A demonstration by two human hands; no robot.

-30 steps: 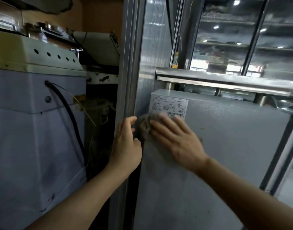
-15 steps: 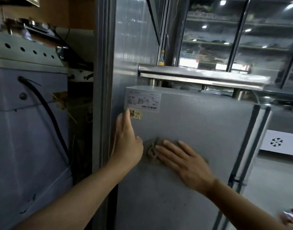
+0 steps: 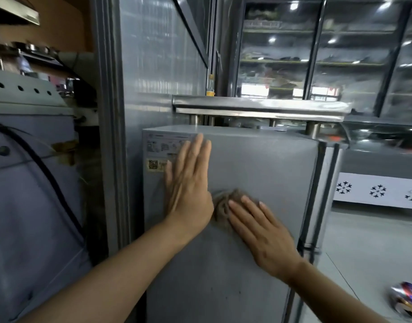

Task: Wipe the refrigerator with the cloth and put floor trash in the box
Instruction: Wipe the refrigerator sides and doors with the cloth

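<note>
— Moved since half a second ago?
— Left hand (image 3: 188, 183), slid off the edge of the refrigerator (image 3: 258, 183) and further onto its grey side, fingertips now up over the printed label (image 3: 167, 145). Right hand (image 3: 263, 231) and cloth (image 3: 223, 203) at much the same height on that panel as before.

— Biggest things in view?
— Grey refrigerator side filling the middle, small dark specks on its lower part. Blue-grey cabinet (image 3: 32, 206) to the left, black cable (image 3: 48, 178) curving down its front. Glass-fronted shelving (image 3: 316, 54) behind, ceiling lights mirrored in the panes. Steel shelf (image 3: 258, 106) on short legs just above the refrigerator top. White panel with snowflake marks (image 3: 377, 191) low at the right.

— Hands?
— Left flat on the panel, fingers straight and together, pointing up, holding nothing. Right flat too, fingers spread and straight, pressing the bunched brown cloth against the panel. Thumb sides of both hands nearly touching.

— Cloth exactly where?
— Mid-panel, partly under the right fingers (image 3: 249, 206), its crumpled edge showing between the two hands.

— Smaller items?
— Square code sticker (image 3: 153, 164) just left of the left hand, under the label. Crushed can (image 3: 406, 301) on the floor at the lower right, well apart from both hands, blurred.
</note>
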